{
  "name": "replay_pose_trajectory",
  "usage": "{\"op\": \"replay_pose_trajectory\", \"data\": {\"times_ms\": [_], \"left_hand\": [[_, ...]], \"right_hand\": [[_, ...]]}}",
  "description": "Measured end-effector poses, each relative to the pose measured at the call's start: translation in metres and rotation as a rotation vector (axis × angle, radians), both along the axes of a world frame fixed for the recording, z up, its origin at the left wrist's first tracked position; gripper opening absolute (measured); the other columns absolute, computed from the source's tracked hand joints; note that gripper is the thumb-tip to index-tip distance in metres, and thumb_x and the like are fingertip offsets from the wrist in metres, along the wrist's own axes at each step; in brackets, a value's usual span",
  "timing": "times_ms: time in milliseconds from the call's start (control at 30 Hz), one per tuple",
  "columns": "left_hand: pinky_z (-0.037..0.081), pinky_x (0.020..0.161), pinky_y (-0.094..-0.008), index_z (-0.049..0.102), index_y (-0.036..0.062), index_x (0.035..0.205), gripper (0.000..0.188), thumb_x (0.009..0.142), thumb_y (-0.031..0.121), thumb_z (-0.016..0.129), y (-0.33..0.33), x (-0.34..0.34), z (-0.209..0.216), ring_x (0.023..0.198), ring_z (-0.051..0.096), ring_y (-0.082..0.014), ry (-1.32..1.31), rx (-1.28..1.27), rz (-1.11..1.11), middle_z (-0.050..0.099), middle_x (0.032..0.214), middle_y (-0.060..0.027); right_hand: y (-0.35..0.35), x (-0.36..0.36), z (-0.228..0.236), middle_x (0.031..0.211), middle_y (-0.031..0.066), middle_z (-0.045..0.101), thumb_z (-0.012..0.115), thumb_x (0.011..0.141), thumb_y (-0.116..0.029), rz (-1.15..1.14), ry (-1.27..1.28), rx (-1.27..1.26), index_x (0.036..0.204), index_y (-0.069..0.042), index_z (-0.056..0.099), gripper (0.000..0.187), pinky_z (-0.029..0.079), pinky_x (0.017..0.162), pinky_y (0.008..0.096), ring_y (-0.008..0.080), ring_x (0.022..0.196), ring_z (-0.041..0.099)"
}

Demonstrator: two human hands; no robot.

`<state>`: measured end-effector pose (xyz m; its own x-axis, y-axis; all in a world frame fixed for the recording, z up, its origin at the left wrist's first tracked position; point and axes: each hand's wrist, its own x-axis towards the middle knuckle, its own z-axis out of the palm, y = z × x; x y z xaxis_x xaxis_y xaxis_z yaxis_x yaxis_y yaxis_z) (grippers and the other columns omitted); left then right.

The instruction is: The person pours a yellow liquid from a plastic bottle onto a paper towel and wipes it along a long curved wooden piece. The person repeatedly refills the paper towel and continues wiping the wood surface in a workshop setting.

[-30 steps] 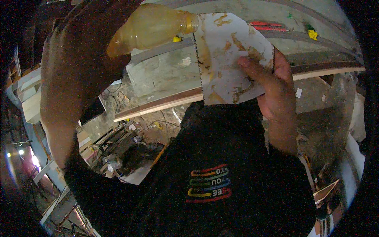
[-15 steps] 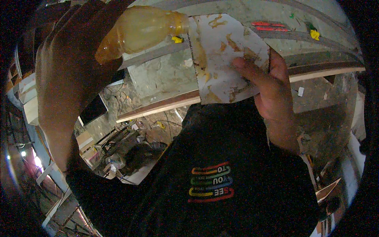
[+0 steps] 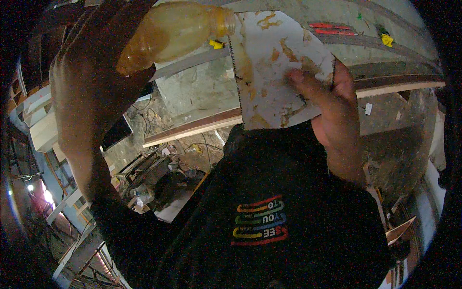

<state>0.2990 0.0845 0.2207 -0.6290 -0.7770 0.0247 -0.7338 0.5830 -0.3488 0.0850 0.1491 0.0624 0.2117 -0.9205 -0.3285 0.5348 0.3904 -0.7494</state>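
My left hand (image 3: pixel 89 77) is wrapped around a clear plastic bottle (image 3: pixel 178 33) with yellowish, amber-looking contents. The bottle lies nearly on its side in the air, its mouth pointing right at the upper left corner of a notched spreader (image 3: pixel 267 58). That spreader is a thin pale plate with a finely toothed left edge, smeared with brown and yellow residue. Gripping its right side is my right hand (image 3: pixel 337 106), thumb flat on the face; the fingers behind are mostly hidden. Whether anything flows from the bottle, I cannot tell.
Beyond my hands is a stained grey-green work surface (image 3: pixel 197 94) with a wooden edge (image 3: pixel 197 127). On it lie red strips (image 3: pixel 332 29) and crumpled yellow scraps (image 3: pixel 386 40). Wood offcuts and debris (image 3: pixel 154 173) litter the floor at lower left.
My left hand and the bottle have shifted slightly right. The spreader's right side has moved a little to the right with my right hand; both grips are unchanged.
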Motion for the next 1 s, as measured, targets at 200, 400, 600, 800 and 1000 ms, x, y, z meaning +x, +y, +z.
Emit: {"op": "replay_pose_trajectory", "data": {"times_ms": [200, 400, 600, 800, 1000], "left_hand": [[0.051, 0.072, -0.0419, 0.061, 0.0041, 0.119, 0.077, 0.054, 0.037, 0.085, 0.002, 0.002, -0.002, 0.081, 0.062, -0.033, -0.001, -0.004, -0.002, 0.062, 0.091, -0.0153], [0.051, 0.072, -0.0415, 0.061, 0.0045, 0.118, 0.075, 0.054, 0.035, 0.085, -0.003, 0.002, 0.0, 0.082, 0.062, -0.0324, -0.014, -0.012, 0.002, 0.062, 0.092, -0.0147], [0.051, 0.073, -0.0411, 0.062, 0.005, 0.118, 0.074, 0.054, 0.034, 0.085, -0.007, 0.003, 0.001, 0.082, 0.062, -0.0317, -0.022, -0.01, 0.0, 0.063, 0.092, -0.014], [0.051, 0.073, -0.0407, 0.062, 0.0054, 0.118, 0.072, 0.054, 0.032, 0.085, -0.009, 0.006, 0.003, 0.083, 0.062, -0.0311, -0.035, -0.022, -0.013, 0.063, 0.093, -0.0134], [0.051, 0.074, -0.0403, 0.063, 0.0059, 0.117, 0.071, 0.054, 0.031, 0.084, -0.012, 0.01, 0.005, 0.083, 0.062, -0.0305, -0.03, -0.041, -0.014, 0.064, 0.093, -0.0127]], "right_hand": [[-0.002, 0.002, -0.001, 0.104, 0.007, 0.069, 0.073, 0.08, -0.011, -0.001, 0.0, 0.023, 0.114, -0.001, 0.061, 0.037, 0.051, 0.085, 0.0324, 0.0176, 0.094, 0.065], [-0.003, -0.001, 0.0, 0.115, 0.0113, 0.064, 0.066, 0.084, -0.001, 0.05, 0.092, 0.015, 0.124, 0.001, 0.052, 0.043, 0.049, 0.091, 0.0359, 0.0217, 0.103, 0.063], [-0.004, 0.001, -0.001, 0.115, 0.0118, 0.064, 0.066, 0.083, -0.002, 0.044, 0.078, 0.03, 0.124, 0.001, 0.051, 0.044, 0.05, 0.09, 0.0359, 0.022, 0.102, 0.063], [-0.007, 0.003, 0.003, 0.107, 0.0087, 0.067, 0.073, 0.079, -0.007, -0.003, 0.025, 0.062, 0.117, 0.0, 0.058, 0.041, 0.05, 0.086, 0.0331, 0.0189, 0.095, 0.064], [-0.008, 0.002, 0.003, 0.113, 0.0114, 0.064, 0.07, 0.081, -0.002, 0.023, 0.055, 0.045, 0.124, 0.001, 0.052, 0.047, 0.05, 0.091, 0.0362, 0.0227, 0.102, 0.063]]}}
